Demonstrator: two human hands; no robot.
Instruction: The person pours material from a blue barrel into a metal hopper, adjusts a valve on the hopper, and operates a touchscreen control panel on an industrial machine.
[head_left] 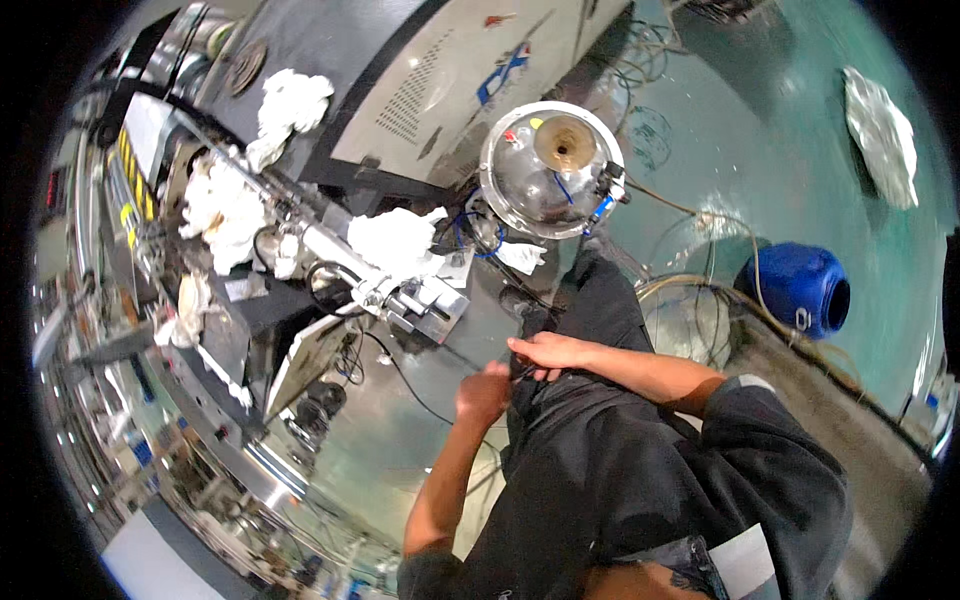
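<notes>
My left hand [484, 393] is closed in a fist in front of my dark trousers. Close beside it, my right hand [548, 353] has curled fingers, with the index finger pointing toward the left. Something small and dark shows between the two hands, too blurred to name. Beyond them to the left, the metal end block [437, 312] of a machine's barrel juts out over the floor. White crumpled rags [392, 240] lie on that barrel. Neither hand touches the machine.
A round metal vessel [515, 190] with a brownish funnel [566, 144] stands ahead. A blue drum [795, 290] lies at the right beside loose hoses [720, 290]. Silvery plastic sheeting [880, 137] is on the green floor. A black cable [405, 385] trails near my left arm.
</notes>
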